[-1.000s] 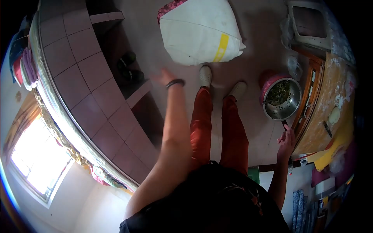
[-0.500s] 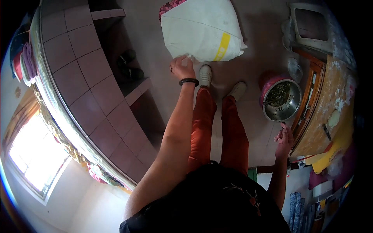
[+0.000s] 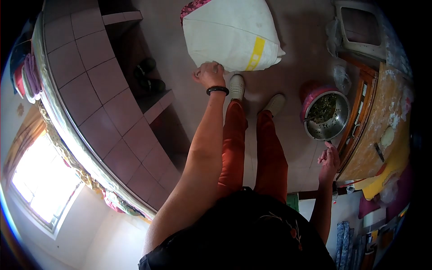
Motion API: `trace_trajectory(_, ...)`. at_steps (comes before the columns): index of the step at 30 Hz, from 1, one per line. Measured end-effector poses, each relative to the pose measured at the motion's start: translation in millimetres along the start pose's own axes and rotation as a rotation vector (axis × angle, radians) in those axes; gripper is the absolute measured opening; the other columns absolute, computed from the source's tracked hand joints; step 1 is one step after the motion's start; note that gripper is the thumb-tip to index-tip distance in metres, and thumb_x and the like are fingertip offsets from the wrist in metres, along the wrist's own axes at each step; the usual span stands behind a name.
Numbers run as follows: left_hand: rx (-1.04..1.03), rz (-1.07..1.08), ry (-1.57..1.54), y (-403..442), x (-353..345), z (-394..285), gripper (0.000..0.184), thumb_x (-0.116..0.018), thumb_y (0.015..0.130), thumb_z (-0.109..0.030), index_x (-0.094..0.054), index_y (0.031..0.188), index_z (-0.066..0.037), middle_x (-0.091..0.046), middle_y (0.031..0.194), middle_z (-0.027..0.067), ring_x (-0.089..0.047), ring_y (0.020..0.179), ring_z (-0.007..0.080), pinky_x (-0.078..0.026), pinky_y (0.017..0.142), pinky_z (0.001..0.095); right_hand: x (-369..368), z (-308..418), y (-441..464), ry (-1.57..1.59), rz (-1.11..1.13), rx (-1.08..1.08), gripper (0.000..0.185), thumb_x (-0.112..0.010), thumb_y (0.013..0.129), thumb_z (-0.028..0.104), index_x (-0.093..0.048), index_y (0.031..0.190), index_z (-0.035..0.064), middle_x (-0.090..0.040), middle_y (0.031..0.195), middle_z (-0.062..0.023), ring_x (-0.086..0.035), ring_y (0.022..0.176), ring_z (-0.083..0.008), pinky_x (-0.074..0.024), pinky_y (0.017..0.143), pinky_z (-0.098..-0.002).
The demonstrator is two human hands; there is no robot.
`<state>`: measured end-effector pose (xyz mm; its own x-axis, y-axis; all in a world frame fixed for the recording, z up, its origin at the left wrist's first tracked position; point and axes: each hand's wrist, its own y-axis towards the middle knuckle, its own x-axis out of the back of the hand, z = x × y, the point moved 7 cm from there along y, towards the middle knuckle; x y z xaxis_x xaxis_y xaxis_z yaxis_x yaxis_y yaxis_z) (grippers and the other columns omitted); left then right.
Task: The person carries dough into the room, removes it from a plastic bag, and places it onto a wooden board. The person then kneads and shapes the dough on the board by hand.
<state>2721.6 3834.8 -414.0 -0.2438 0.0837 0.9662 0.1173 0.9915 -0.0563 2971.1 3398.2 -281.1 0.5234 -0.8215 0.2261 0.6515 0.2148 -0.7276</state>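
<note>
A large white sack (image 3: 225,38) with a yellow printed stripe lies on the floor beyond my feet, with dark pink patterned cloth (image 3: 194,9) at its far left corner. My left hand (image 3: 209,74), with a dark bangle at the wrist, is closed on the sack's near edge; the fingertips are partly hidden. Off to the right, my right hand (image 3: 330,156) hangs just below a metal bowl (image 3: 335,128). Its fingers are loosely bent and apart, and I see nothing held in them. Chopped dark green bits (image 3: 323,108) and a utensil handle show in the bowl.
A tiled ledge (image 3: 101,96) runs along the left, with dark shoes (image 3: 150,76) in a niche below. To the right stand a worn wooden cabinet (image 3: 378,121) and a white-framed object (image 3: 360,24). A clear plastic bag (image 3: 342,80) lies near the bowl.
My left hand has shifted slightly left and turned, its fingers closing further over the sack's edge. The view has moved a little; my right hand keeps its place by the bowl.
</note>
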Motion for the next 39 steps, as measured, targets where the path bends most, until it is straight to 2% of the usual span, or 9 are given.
trace_trajectory(10,0.124,-0.178,-0.020,6,-14,43,0.015,-0.065,0.075,-0.024,-0.067,0.076,-0.010,-0.066,0.083,0.0028,-0.060,0.084,0.0240,-0.036,0.094,0.0469,-2,2,-2,-0.011,-0.029,0.014,0.038,-0.050,0.093,0.029,-0.057,0.115,-0.0014,-0.042,0.067,0.0013,-0.040,0.060,-0.0074,-0.0369,0.054,-0.0241)
trace_trajectory(13,0.621,-0.176,-0.333,-3,-25,141,0.016,-0.066,0.076,-0.027,-0.068,0.076,-0.011,-0.067,0.084,0.0050,-0.063,0.077,0.0230,-0.048,0.075,0.0412,-3,4,-4,-0.026,-0.034,-0.002,0.037,-0.049,0.092,0.029,-0.057,0.114,-0.0012,-0.043,0.067,0.0011,-0.041,0.060,-0.0074,-0.0369,0.054,-0.0241)
trace_trajectory(15,0.825,0.088,0.089,-16,24,146,0.020,-0.068,0.077,-0.027,-0.069,0.079,-0.007,-0.068,0.087,0.0091,-0.065,0.078,0.0235,-0.051,0.063,0.0364,-3,5,-4,-0.015,-0.029,0.003,0.037,-0.049,0.092,0.028,-0.057,0.113,-0.0010,-0.043,0.067,0.0010,-0.041,0.060,-0.0074,-0.0367,0.053,-0.0241)
trace_trajectory(19,0.407,-0.340,0.859,-38,19,219,0.033,-0.067,0.077,-0.037,-0.070,0.083,-0.004,-0.069,0.083,0.0128,-0.065,0.085,0.0293,-0.048,0.085,0.0457,-5,7,-4,-0.008,-0.049,0.012,0.036,-0.049,0.092,0.028,-0.058,0.112,-0.0009,-0.043,0.066,0.0012,-0.041,0.061,-0.0074,-0.0362,0.052,-0.0240)
trace_trajectory(21,0.341,-0.417,0.720,-41,27,216,0.032,-0.069,0.076,-0.034,-0.069,0.087,-0.003,-0.068,0.088,0.0147,-0.064,0.086,0.0312,-0.048,0.084,0.0452,-6,4,-2,-0.010,-0.028,0.004,0.036,-0.049,0.092,0.027,-0.058,0.112,-0.0011,-0.043,0.066,0.0014,-0.041,0.060,-0.0074,-0.0360,0.052,-0.0239)
trace_trajectory(23,0.521,0.082,0.057,-22,20,215,0.037,-0.071,0.075,-0.031,-0.067,0.098,-0.003,-0.066,0.099,0.0169,-0.063,0.090,0.0328,-0.049,0.084,0.0441,-7,1,-1,0.002,-0.021,0.005,0.036,-0.048,0.092,0.027,-0.058,0.111,-0.0012,-0.043,0.066,0.0014,-0.041,0.060,-0.0074,-0.0359,0.052,-0.0240)
trace_trajectory(24,0.576,0.479,0.205,-3,3,210,0.055,-0.072,0.073,-0.029,-0.055,0.119,-0.003,-0.061,0.112,0.0186,-0.061,0.097,0.0352,-0.049,0.084,0.0429,-8,0,0,0.016,-0.021,0.009,0.036,-0.048,0.092,0.027,-0.058,0.111,-0.0012,-0.042,0.066,0.0014,-0.041,0.060,-0.0074,-0.0360,0.052,-0.0241)
trace_trajectory(30,0.095,-0.190,0.012,51,23,49,0.057,-0.068,0.073,-0.022,-0.050,0.121,0.003,-0.057,0.115,0.0208,-0.052,0.110,0.0377,-0.043,0.092,0.0434,-17,14,-5,0.028,-0.013,-0.002,0.036,-0.049,0.091,0.026,-0.058,0.111,-0.0021,-0.044,0.065,0.0009,-0.042,0.059,-0.0073,-0.0364,0.053,-0.0246)
trace_trajectory(39,-0.660,0.219,-0.344,51,-9,-110,0.057,-0.070,0.068,-0.014,-0.053,0.122,-0.007,-0.049,0.125,0.0159,-0.045,0.116,0.0343,-0.038,0.098,0.0437,-29,4,-6,0.044,-0.011,-0.012,0.035,-0.047,0.094,0.026,-0.056,0.113,-0.0020,-0.042,0.067,0.0012,-0.041,0.060,-0.0069,-0.0363,0.053,-0.0240)
